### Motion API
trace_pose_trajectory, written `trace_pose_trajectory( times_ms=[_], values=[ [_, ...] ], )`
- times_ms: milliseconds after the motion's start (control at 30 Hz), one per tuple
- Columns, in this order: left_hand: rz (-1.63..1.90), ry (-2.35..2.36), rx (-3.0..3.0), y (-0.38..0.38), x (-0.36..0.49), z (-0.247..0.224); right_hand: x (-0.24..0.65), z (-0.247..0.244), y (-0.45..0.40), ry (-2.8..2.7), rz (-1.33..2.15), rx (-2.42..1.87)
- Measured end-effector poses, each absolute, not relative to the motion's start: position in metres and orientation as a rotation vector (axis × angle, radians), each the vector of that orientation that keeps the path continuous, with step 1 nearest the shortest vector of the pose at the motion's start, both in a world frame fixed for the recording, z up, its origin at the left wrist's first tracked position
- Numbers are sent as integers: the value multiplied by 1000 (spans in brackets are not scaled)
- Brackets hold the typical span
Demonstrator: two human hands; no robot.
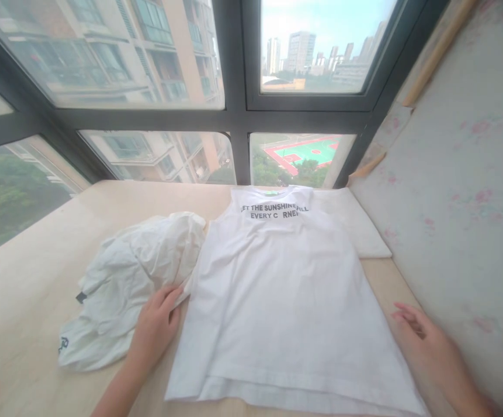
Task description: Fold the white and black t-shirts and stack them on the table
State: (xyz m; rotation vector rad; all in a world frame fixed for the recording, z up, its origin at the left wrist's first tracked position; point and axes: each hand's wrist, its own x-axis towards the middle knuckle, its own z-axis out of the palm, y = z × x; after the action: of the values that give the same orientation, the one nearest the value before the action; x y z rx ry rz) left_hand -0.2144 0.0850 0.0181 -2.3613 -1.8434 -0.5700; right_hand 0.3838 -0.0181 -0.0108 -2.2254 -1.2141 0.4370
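A white sleeveless shirt (286,295) lies spread out before me, neck toward the window, dark lettering across its chest. Left of it is a crumpled white garment (133,272) with a small black tag and a dark print at its lower end. My left hand (158,321) is at this garment's right edge, fingers curled onto the cloth close to the shirt's side; their tips are partly hidden. Beyond the shirt's right edge, my right hand (420,333) is held with loosely bent fingers apart, nothing in it.
A folded white cloth (368,231) lies at the back right, partly under the shirt. The pale wooden surface (21,278) ends at dark-framed windows (238,119) behind and on the left. A flower-patterned wall (463,231) stands close on the right.
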Motion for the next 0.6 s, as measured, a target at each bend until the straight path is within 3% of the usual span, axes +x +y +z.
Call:
trace_pose_trajectory(
  times_ms=[100, 300, 600],
  values=[
    [-501, -1891, -2283, 98, -224, 15, 368, -22, -51, -1295, 552, -2233],
    [-465, -1966, -2103, 99, -207, 29, 346, -34, -89, -1454, 338, -2141],
    [-811, -1818, -2511, -29, -195, 5, 352, -43, -141, -1691, 126, -1888]
  ],
)
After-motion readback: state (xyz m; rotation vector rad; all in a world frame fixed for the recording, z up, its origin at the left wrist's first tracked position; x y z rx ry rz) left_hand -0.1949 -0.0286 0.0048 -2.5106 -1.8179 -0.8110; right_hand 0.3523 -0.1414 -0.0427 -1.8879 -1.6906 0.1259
